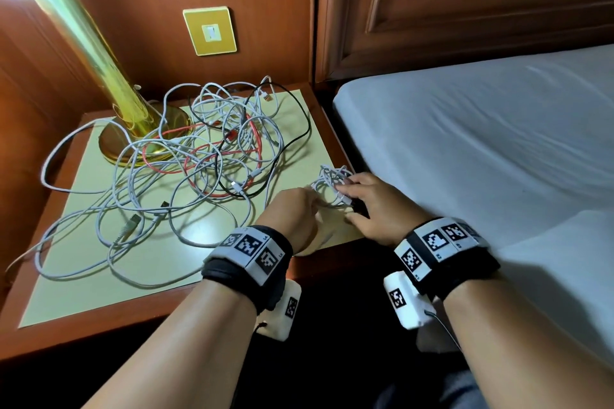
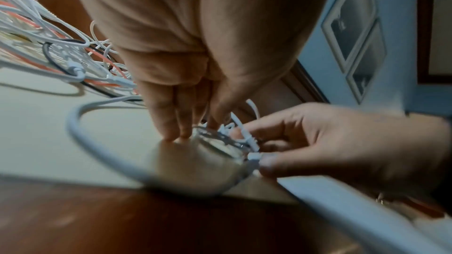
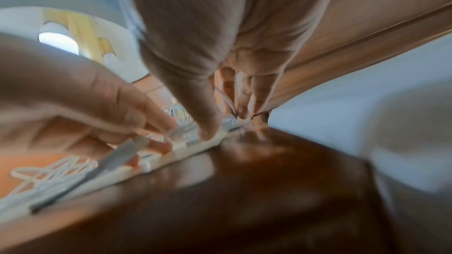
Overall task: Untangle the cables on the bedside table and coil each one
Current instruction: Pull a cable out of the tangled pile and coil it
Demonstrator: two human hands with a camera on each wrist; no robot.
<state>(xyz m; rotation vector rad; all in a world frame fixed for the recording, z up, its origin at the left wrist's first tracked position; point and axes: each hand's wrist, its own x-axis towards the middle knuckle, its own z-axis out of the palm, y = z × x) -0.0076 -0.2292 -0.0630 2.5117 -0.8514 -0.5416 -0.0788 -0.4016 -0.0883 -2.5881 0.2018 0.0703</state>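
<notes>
A big tangle of white, red and black cables (image 1: 212, 149) covers the bedside table (image 1: 166, 262). A small white cable coil (image 1: 332, 181) lies at the table's front right corner. Both hands meet on it. My left hand (image 1: 299, 206) pinches the coil's left side; in the left wrist view its thumb sits on the coil (image 2: 220, 138) while its fingertips (image 2: 171, 136) touch the tabletop. My right hand (image 1: 368, 202) covers the coil's right side and pinches a white plug (image 2: 254, 155) between thumb and finger. A loose white loop (image 2: 73, 123) trails from the coil toward the tangle.
A brass lamp (image 1: 133, 123) stands at the back left with cables draped over its base. A yellow wall switch (image 1: 210, 30) sits on the wooden panel behind. The bed (image 1: 481, 143) with a grey sheet lies directly right of the table.
</notes>
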